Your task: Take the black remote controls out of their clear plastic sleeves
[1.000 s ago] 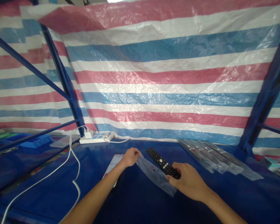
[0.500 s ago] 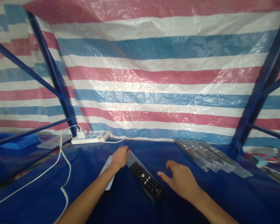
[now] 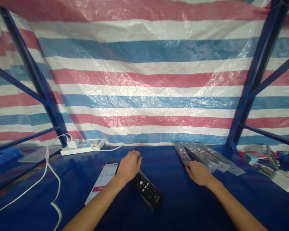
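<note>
The right hand [image 3: 197, 173] is pinching a bagged remote [image 3: 182, 152]; the left hand [image 3: 129, 165], fingers half-bent, is lying by a black remote [image 3: 148, 190], grip unclear.

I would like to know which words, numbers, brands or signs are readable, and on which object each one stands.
"00:30:42": on the phone screen, slightly blurred.
Other phone text: too small to read.
Black remote: key markings and logo, too small.
Bagged remotes: markings too blurred.
</note>
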`<state>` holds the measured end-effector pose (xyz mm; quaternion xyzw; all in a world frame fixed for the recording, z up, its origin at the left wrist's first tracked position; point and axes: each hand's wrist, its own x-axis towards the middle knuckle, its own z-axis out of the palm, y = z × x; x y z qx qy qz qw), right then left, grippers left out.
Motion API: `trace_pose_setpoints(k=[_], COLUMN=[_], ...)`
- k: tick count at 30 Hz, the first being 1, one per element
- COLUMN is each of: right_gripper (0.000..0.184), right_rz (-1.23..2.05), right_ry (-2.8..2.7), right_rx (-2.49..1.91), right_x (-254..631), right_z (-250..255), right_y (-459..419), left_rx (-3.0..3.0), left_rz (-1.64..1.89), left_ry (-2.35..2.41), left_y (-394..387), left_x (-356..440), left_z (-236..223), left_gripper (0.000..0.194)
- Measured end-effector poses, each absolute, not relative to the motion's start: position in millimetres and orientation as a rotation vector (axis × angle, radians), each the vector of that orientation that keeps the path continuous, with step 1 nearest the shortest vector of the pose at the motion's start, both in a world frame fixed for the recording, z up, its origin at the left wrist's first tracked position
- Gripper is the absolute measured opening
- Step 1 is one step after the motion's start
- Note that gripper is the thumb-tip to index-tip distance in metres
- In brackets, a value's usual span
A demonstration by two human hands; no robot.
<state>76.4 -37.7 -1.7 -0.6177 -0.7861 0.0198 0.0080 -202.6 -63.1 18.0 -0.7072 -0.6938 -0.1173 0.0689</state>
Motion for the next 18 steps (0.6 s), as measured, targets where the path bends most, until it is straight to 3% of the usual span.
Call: trace_pose_setpoints(k=[8,12,18], right_gripper=[0.024,0.025,0.037], right_rz=[0.478,0.689,0.538], right_ry=[-2.639,-2.587,-2.421], right_rx=[-1.222,-1.153,-1.235], right_x=[52,47,51], right_z=[-8,-8,-7], right_y=[-66,-72,-63], left_rx=[-2.312,-2.306,-2.241], left_rz=[-0.326,-0.263,-0.314], left_ry=[-2.154,-2.268,-2.420], left_y=[-48,-26,0], left_x=[-174,-171,-172], left_z=[14,4,-4], left_gripper=[0.033,0.031,0.025])
